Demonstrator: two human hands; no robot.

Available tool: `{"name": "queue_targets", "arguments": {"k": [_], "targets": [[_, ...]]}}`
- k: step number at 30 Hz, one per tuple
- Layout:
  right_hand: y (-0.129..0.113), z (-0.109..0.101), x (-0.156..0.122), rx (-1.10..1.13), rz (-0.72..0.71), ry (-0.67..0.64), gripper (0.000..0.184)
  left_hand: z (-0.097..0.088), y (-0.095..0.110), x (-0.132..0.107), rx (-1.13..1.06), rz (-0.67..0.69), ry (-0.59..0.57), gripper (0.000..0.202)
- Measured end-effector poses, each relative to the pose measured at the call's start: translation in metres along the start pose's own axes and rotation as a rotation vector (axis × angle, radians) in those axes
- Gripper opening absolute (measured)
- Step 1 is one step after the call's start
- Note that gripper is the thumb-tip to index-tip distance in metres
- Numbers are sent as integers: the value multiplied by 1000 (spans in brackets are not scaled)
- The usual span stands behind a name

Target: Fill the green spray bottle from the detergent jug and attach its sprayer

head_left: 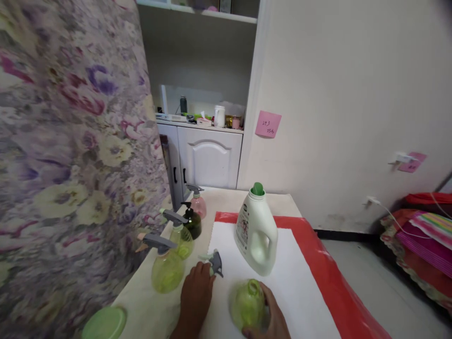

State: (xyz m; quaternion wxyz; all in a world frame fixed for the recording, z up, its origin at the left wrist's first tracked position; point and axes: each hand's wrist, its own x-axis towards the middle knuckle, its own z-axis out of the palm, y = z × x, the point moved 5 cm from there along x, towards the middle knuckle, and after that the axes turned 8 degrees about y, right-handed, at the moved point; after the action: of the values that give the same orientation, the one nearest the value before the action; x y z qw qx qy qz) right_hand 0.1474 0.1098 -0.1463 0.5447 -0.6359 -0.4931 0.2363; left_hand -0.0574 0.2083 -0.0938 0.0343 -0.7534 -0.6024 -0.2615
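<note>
My left hand point(195, 296) is closed on a grey spray-trigger head point(213, 262) that rests on the white sheet point(300, 292). My right hand point(273, 320) wraps around a round green spray bottle point(247, 303) with an open neck and no head on it. The bottle stands on the white sheet, close to the front of the table. A white detergent jug point(257, 230) with a green cap stands just behind the two hands.
Several spray and pump bottles stand in a row at the table's left side, the nearest a green one point(166, 266). A green lid point(105, 324) lies at the front left. A floral curtain point(70, 155) hangs on the left. A red cloth point(335, 282) underlies the white sheet.
</note>
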Motion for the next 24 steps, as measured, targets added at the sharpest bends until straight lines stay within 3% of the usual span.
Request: {"name": "queue_targets", "arguments": {"k": [5, 9, 15, 20, 24], "targets": [[13, -20, -11, 56, 29, -7, 86, -7, 0, 1, -57, -19, 4, 29], [8, -19, -14, 33, 21, 18, 88, -31, -3, -1, -230, -76, 70, 35], [1, -18, -11, 14, -11, -34, 91, -78, -2, -12, -709, -409, 253, 46], [-5, -22, -10, 3, 9, -99, 90, -105, 24, -21, -1268, -640, 373, 35], [-11, -24, -12, 25, -32, -72, 88, -137, 64, -19, -1656, -590, 498, 16]]}}
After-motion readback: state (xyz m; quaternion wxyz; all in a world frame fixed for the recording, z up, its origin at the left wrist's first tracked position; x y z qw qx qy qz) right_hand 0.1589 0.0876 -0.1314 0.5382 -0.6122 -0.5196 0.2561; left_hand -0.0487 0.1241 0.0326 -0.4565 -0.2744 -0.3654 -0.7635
